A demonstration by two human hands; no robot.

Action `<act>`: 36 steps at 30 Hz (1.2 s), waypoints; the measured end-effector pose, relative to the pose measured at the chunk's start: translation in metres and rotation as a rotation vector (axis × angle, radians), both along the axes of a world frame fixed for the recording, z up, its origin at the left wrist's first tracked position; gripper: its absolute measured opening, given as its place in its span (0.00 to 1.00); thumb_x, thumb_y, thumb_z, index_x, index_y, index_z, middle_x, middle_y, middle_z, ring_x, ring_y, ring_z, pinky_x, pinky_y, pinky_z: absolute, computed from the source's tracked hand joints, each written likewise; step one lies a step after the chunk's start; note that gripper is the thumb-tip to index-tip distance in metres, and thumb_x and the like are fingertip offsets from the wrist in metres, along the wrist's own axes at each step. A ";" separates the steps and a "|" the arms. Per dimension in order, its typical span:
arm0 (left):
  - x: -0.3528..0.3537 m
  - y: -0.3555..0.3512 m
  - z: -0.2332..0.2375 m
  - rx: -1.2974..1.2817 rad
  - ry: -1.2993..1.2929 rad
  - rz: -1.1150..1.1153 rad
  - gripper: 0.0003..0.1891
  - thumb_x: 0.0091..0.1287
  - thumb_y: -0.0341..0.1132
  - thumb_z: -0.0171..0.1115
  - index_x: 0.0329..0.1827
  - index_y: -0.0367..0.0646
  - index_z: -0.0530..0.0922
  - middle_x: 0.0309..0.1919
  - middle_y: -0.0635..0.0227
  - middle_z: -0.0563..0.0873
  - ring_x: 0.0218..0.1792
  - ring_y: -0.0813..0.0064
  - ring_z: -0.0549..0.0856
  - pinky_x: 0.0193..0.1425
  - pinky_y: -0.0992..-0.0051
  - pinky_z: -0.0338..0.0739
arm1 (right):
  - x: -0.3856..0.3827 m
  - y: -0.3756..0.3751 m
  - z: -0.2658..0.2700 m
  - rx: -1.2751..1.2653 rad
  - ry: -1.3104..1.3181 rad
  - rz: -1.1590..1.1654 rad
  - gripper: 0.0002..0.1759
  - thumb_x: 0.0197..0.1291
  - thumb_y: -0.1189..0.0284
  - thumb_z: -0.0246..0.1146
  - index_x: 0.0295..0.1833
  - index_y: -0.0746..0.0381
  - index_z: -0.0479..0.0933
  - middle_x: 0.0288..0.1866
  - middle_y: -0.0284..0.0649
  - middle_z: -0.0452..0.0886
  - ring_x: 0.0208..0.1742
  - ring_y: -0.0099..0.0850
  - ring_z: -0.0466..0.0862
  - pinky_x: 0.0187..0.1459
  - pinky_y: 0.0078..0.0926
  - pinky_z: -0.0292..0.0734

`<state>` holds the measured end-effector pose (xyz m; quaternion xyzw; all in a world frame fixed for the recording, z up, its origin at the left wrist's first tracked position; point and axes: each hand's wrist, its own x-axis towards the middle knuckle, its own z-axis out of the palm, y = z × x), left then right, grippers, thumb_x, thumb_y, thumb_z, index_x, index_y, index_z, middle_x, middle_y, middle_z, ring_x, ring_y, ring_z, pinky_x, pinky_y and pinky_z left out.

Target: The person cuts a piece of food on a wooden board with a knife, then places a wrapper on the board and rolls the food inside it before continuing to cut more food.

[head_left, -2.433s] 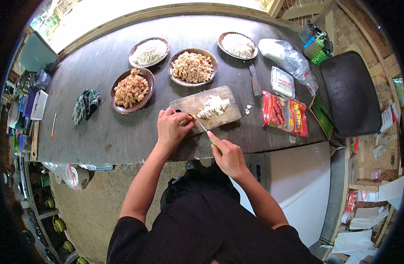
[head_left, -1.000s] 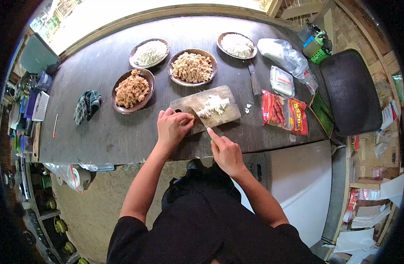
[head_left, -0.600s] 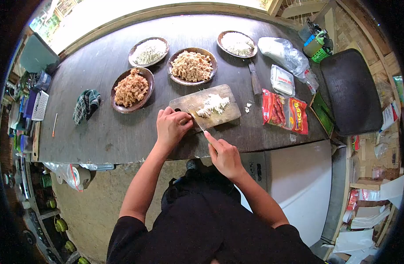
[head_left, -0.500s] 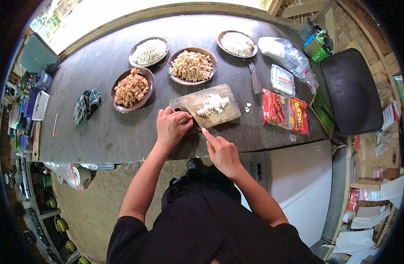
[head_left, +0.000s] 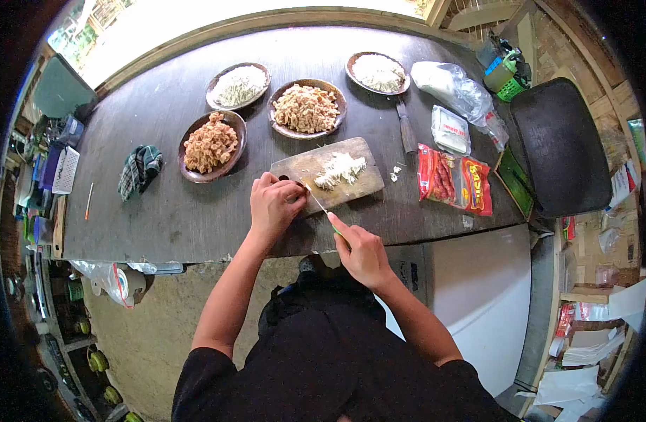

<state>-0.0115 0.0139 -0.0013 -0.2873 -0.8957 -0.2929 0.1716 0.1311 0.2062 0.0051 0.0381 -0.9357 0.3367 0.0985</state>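
A wooden cutting board [head_left: 369,184] lies at a slant near the table's front edge, with a heap of chopped white pieces [head_left: 340,170] on it. My left hand [head_left: 274,202] is closed over the board's left end, fingers bunched at a dark spot there; I cannot tell what they pinch. In my right hand [head_left: 364,254] is a small knife [head_left: 319,202] with a green handle. Its thin blade slants up-left across the board's lower left, the tip right by my left fingertips. A few white crumbs [head_left: 396,171] lie just right of the board.
Behind the board are plates of brown fried pieces [head_left: 306,107], [head_left: 210,144] and plates of white shreds [head_left: 238,86], [head_left: 378,72]. To the right are a cleaver [head_left: 407,130], a red sausage packet [head_left: 453,179], a white packet [head_left: 451,131] and a plastic bag [head_left: 453,88]. A checked cloth [head_left: 140,170] lies left.
My right hand has drawn the knife slightly down and to the right, showing more of the blade and its green handle. My left hand stays in place.
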 end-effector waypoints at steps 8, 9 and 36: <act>-0.001 0.001 -0.004 0.034 -0.053 0.011 0.05 0.55 0.39 0.78 0.33 0.53 0.92 0.34 0.80 0.94 0.39 0.72 0.80 0.50 0.68 0.71 | -0.009 -0.003 -0.007 -0.017 0.007 0.013 0.30 0.69 0.74 0.66 0.76 0.50 0.76 0.31 0.48 0.80 0.31 0.50 0.84 0.35 0.47 0.80; -0.001 0.001 -0.005 0.037 -0.071 0.018 0.05 0.55 0.39 0.78 0.33 0.53 0.92 0.35 0.80 0.94 0.39 0.72 0.80 0.50 0.69 0.71 | -0.012 -0.005 -0.004 0.013 -0.012 0.009 0.30 0.69 0.74 0.66 0.76 0.50 0.76 0.31 0.48 0.80 0.31 0.50 0.84 0.34 0.48 0.81; 0.001 0.001 -0.001 0.015 -0.060 0.052 0.05 0.55 0.41 0.78 0.32 0.54 0.92 0.34 0.79 0.93 0.38 0.71 0.79 0.48 0.69 0.69 | -0.020 -0.008 -0.009 0.029 -0.010 -0.002 0.29 0.71 0.73 0.65 0.76 0.49 0.76 0.30 0.48 0.80 0.30 0.51 0.84 0.34 0.49 0.81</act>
